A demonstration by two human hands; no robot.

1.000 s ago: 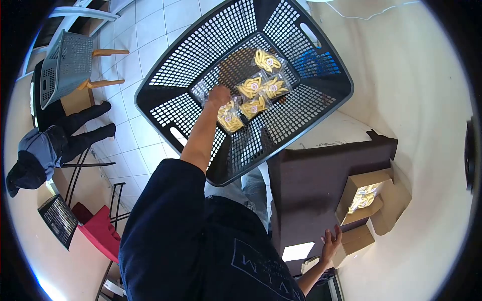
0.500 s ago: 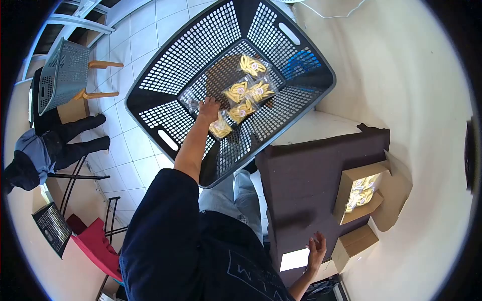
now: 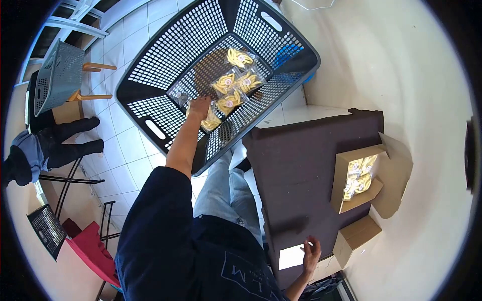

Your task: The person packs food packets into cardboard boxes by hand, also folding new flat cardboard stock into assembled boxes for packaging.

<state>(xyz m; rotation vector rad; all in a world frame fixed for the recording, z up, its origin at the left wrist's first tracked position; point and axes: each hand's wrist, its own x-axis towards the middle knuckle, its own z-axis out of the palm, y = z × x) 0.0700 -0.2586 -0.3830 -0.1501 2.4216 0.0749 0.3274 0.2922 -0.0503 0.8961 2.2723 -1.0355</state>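
Observation:
My left hand (image 3: 200,107) reaches into a large dark perforated basket (image 3: 203,150), its fingers curled on a clear packet of yellow sticks (image 3: 211,120) at the basket's near side. Beside it lie several similar packets (image 3: 229,102), each with a round label, and a clear packet (image 3: 179,96) whose contents I cannot make out. My right hand (image 3: 312,251) is over the dark-covered table (image 3: 296,190), at the edge of a bright white sheet (image 3: 291,257). Its fingers are bent and apart, holding nothing.
An open cardboard box (image 3: 341,185) with more yellow packets stands on the table, near a smaller carton (image 3: 359,233). At the left are a person (image 3: 30,153) in dark trousers, a grey basket (image 3: 60,75) on wooden legs, a red cloth (image 3: 93,253) and a black crate (image 3: 47,231).
The whole view has shifted, so the basket appears further left and higher. My left hand has closed over the packet at the near side. My right hand's fingers have come nearer the white sheet.

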